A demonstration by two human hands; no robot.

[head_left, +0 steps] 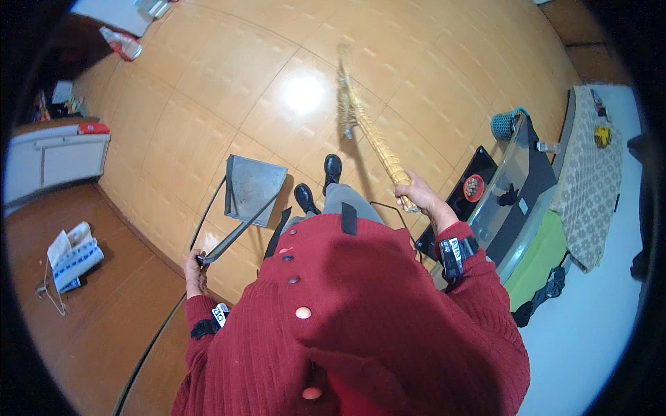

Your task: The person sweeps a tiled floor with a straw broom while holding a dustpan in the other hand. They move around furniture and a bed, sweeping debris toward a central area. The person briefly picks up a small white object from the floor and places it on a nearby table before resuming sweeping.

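- A yellow straw broom [377, 142] slants ahead of the person's black shoes [333, 172], its head blurred against the tiled floor [208, 104].
- The right hand [418, 193] wraps closed around the handle's near end.
- Left of the shoes, a grey dustpan [253, 186] — the left hand [195, 270] curled about its handle.
- Far right, a teal basket [504, 126].

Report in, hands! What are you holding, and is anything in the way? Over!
Left hand: gripping dustpan. Right hand: gripping broom, its far end apart from dustpan. Black shoes near dustpan, maybe in the way.
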